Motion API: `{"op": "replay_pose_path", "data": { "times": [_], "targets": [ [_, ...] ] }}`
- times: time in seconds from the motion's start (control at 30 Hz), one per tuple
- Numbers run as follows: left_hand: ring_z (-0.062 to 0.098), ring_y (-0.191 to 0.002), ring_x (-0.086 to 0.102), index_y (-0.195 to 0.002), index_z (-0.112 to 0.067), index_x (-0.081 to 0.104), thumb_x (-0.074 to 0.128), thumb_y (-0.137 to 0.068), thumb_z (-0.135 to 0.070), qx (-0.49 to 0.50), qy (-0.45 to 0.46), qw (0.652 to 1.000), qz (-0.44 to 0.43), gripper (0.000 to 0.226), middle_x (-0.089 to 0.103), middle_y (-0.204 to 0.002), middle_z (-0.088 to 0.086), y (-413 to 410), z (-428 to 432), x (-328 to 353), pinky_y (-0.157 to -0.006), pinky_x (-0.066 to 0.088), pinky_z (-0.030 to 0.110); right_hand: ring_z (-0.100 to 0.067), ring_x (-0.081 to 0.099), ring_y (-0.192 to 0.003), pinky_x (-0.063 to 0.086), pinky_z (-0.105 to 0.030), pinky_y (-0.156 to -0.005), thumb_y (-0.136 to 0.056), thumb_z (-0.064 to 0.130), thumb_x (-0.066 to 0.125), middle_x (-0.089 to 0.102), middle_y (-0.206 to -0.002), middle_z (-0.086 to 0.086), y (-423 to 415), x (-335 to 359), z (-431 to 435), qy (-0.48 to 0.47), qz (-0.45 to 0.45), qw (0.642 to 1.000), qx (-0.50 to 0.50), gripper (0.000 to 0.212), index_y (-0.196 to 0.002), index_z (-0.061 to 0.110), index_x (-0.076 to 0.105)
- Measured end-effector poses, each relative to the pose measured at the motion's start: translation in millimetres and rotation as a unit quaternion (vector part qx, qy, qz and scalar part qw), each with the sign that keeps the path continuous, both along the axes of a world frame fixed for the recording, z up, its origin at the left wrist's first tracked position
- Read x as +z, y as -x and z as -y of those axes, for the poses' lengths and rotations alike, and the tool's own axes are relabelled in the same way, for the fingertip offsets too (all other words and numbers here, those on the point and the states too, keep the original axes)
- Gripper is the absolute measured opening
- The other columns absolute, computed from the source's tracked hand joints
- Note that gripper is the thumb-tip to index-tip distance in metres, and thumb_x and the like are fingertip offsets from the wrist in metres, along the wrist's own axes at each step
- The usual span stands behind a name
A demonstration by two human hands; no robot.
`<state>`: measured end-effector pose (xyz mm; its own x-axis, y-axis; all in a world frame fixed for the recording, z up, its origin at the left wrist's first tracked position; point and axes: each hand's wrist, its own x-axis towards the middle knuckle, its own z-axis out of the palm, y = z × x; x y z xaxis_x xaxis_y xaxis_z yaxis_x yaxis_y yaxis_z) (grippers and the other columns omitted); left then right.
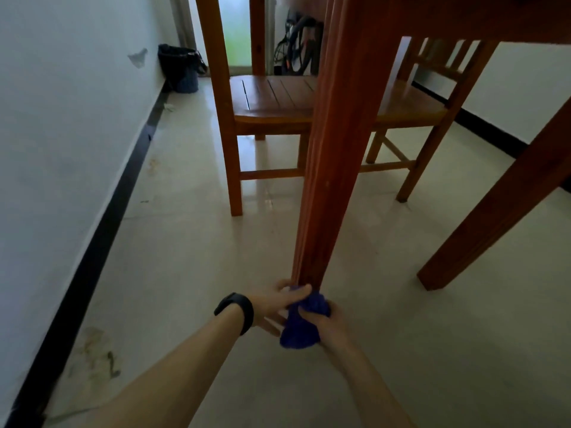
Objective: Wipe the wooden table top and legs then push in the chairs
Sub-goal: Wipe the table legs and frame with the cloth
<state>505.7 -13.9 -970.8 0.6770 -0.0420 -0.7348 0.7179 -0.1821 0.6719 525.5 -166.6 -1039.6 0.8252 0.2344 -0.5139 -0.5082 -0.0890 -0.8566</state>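
At table leg (327,180) foot, 6 o'clock: right hand (326,324) grips bunched cloth (299,332), left hand (273,307) pinches its 10 o'clock edge. Wrap round leg (all faces); wipe upward.

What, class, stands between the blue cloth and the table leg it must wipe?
Nothing visible: the blue cloth lies against the foot of the table leg, held by the left hand and right hand.

My left hand (273,307) and right hand (329,327) are meeting at the foot of the desk leg (324,186), the cloth (299,332) lying between them. A chair (272,98) is standing behind that leg, and a bin (179,69) is sitting farther back on my left.
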Motion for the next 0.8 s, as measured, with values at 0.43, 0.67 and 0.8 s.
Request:
{"op": "replay_pose_path", "data": {
  "times": [0.43, 0.67, 0.8],
  "targets": [
    [0.009, -0.078, 0.056, -0.120, -0.027, 0.051, 0.059, -0.094, -0.035, 0.133, -0.208, 0.949, 0.196, 0.029, 0.063, -0.105, -0.002, -15.7, -47.8, -3.9, -0.068, 0.044, 0.026, -0.018, 0.070, -0.093, 0.056, -0.039, -0.086, -0.099, 0.035, 0.052, 0.067, -0.116, -0.001, -34.6, 61.2, -3.2, 0.142, 0.116, 0.982, 0.037, 0.019, -0.113, 0.026, 0.061],
    [0.005, -0.092, 0.063, -0.125, -0.033, 0.051, 0.055, -0.097, -0.035, 0.291, -0.115, 0.755, 0.576, 0.029, 0.065, -0.106, -0.009, -56.7, -17.0, 117.5, -0.077, 0.054, 0.027, 0.019, 0.055, -0.102, 0.046, -0.009, -0.081, -0.104, 0.043, 0.036, 0.054, -0.118, 0.032, -39.6, 132.2, -26.9, 0.009, 0.303, 0.952, -0.026, 0.032, -0.136, 0.042, 0.039],
    [0.006, -0.100, 0.059, -0.128, -0.038, 0.044, 0.042, -0.101, -0.047, 0.268, -0.092, 0.810, 0.514, 0.028, 0.059, -0.119, -0.007, -49.1, 28.2, 59.7, -0.091, 0.052, 0.033, 0.025, 0.049, -0.103, 0.041, -0.010, -0.088, -0.104, 0.047, 0.030, 0.046, -0.115, 0.046, -36.8, 130.9, -30.9, 0.021, 0.327, 0.944, -0.022, 0.038, -0.142, 0.045, 0.030]
  ]
}}
